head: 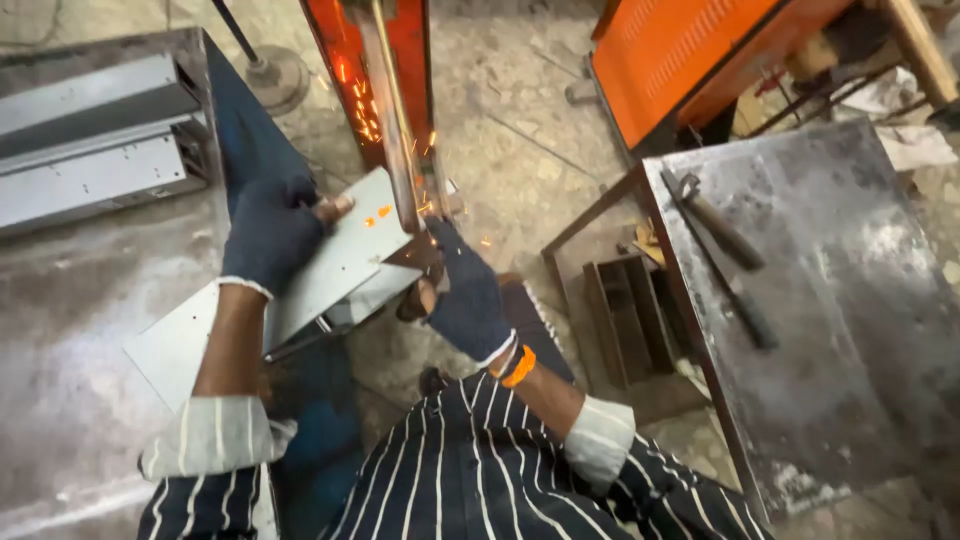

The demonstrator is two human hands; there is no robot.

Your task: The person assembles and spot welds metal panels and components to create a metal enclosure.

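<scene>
Nearest the camera are the person's striped sleeves (pixel 480 470), cuffs rolled back, forearms reaching up toward a flat grey metal sheet (pixel 330 270), which serves as the landmark here. The sheet is a long rectangle; its long axis runs from lower left to upper right, and its upper right end points into the upright grinding belt (pixel 400 130) of an orange machine (pixel 350 50), where orange sparks scatter at the contact. The left hand (pixel 270 235), in a dark glove, lies curled over the sheet's upper left edge with a bare fingertip showing through, pressing down on it. The right hand (pixel 465 290), also gloved and wearing an orange wristband (pixel 518 366), grips the sheet's lower right edge just beside the belt, fingers closed around it. Left of the sheet, stacked grey metal channels (pixel 95 140) sit on a worn bench top (pixel 60 380), leaving open surface below them. Right of the sheet, well apart across a strip of stone floor, stands a steel table (pixel 860 300) with a long dark tool (pixel 720 250) lying near its left rim.
</scene>
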